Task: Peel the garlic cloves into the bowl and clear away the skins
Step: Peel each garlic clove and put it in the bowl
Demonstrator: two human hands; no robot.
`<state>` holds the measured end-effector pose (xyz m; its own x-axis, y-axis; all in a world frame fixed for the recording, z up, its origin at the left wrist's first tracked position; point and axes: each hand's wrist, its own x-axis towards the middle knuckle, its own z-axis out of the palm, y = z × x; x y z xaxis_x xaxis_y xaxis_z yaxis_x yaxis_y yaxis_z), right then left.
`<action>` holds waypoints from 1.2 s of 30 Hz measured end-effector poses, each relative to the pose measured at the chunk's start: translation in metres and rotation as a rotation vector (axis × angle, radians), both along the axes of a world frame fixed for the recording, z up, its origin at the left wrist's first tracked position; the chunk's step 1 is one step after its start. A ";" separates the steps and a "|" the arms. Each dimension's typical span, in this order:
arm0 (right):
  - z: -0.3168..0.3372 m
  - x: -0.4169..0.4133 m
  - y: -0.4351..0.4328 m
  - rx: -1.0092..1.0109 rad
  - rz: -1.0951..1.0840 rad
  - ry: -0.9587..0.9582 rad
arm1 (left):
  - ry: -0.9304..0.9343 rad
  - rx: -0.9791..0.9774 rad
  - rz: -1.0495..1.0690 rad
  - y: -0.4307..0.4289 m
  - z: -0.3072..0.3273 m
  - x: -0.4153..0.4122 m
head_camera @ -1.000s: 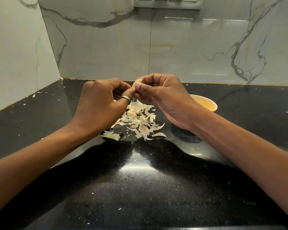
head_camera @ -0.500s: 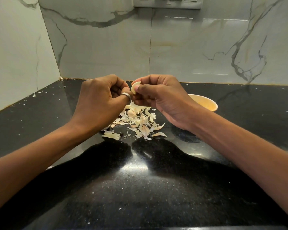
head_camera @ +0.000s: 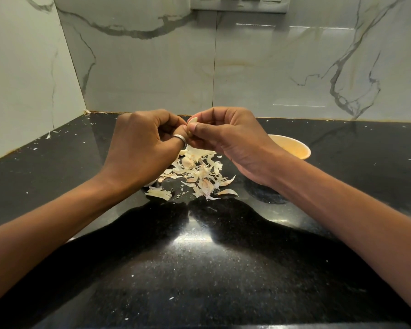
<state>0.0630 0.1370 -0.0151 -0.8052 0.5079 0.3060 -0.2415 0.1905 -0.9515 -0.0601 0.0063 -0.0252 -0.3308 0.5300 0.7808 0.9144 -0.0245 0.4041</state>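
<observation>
Right hand [head_camera: 226, 138]: you are pinching the garlic clove [head_camera: 193, 120] between thumb and forefinger, above the surface [head_camera: 199, 269].
Left hand [head_camera: 142, 143]: your curled fingers are picking at the clove's lower end, having closed in since a second ago.
Meaning: you are likely still peeling; the clove is not yet going into the bowl [head_camera: 294, 148].
Below: skins [head_camera: 199, 172] are lying piled under both hands.
Obstruction: your right wrist is hiding part of the bowl.

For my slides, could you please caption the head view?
Left hand and right hand pinch a pale garlic clove over papery skins on a black speckled counter, cream round bowl beside.
</observation>
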 end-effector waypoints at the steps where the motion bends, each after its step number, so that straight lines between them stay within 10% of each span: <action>1: 0.000 0.000 0.000 0.001 0.004 0.002 | 0.010 0.003 0.006 0.000 0.000 -0.001; 36: -0.004 0.001 0.006 0.285 -0.125 -0.119 | 0.053 0.114 0.063 0.001 0.004 -0.016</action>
<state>0.0640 0.1433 -0.0187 -0.7806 0.5128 0.3574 -0.0895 0.4742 -0.8758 -0.0756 0.0073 -0.0216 -0.3176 0.4161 0.8521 0.9355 -0.0096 0.3533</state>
